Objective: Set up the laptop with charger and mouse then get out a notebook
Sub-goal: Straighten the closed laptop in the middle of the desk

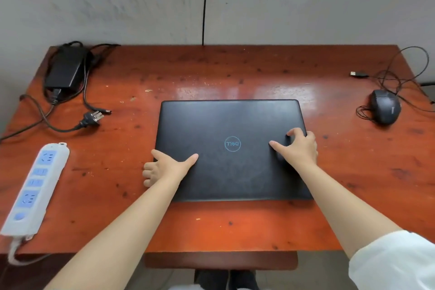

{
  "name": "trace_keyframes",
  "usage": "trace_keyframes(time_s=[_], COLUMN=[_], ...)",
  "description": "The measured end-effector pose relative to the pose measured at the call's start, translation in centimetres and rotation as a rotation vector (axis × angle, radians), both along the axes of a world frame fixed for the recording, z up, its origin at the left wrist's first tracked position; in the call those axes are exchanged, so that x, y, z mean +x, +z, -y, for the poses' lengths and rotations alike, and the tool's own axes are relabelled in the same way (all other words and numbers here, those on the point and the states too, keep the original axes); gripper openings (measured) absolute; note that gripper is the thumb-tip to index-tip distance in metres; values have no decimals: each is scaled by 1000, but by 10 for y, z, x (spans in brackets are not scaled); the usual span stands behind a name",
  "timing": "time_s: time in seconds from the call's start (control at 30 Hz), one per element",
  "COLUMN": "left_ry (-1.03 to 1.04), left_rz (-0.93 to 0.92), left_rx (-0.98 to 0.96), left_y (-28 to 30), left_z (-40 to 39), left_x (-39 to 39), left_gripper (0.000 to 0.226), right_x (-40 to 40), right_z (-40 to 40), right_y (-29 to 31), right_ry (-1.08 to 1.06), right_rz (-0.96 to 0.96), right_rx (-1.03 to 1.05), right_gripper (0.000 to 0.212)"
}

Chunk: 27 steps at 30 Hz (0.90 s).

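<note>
A closed black laptop lies flat in the middle of the red-brown wooden desk, its logo facing up. My left hand grips its left edge, thumb on the lid and fingers curled at the side. My right hand rests on the lid at the right edge, fingers spread over it. The black charger brick with its tangled cables lies at the back left, its wall plug loose on the desk. A black wired mouse sits at the right, its USB plug lying free. No notebook is in view.
A white power strip with blue sockets lies along the left front edge, its cord hanging off the desk. A black cable runs up the grey wall behind. The mouse cord loops over the back right corner.
</note>
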<state>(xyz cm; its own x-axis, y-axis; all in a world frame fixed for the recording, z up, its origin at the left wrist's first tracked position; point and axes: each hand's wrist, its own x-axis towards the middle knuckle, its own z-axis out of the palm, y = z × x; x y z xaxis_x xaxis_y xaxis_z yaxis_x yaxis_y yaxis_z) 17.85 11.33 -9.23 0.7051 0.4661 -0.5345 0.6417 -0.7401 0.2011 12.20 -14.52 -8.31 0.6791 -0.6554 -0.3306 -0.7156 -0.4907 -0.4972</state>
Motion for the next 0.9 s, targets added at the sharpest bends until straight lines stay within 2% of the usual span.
trace_keyframes(time_s=[0.53, 0.6, 0.73, 0.9], left_ry=[-12, -35, -50, -16], left_rz=[-30, -17, 71, 137], left_rx=[-15, -20, -59, -83], left_y=[4, 3, 1, 3], left_z=[15, 13, 8, 6], left_x=[-7, -10, -19, -21], left_gripper=[108, 109, 108, 98], right_x=[-12, -16, -23, -24], right_z=[13, 11, 8, 10], right_y=[-4, -6, -6, -1], right_ry=[25, 18, -109, -157], right_rz=[-71, -62, 5, 4], right_rx=[-1, -17, -36, -17], right_gripper=[50, 54, 80, 82])
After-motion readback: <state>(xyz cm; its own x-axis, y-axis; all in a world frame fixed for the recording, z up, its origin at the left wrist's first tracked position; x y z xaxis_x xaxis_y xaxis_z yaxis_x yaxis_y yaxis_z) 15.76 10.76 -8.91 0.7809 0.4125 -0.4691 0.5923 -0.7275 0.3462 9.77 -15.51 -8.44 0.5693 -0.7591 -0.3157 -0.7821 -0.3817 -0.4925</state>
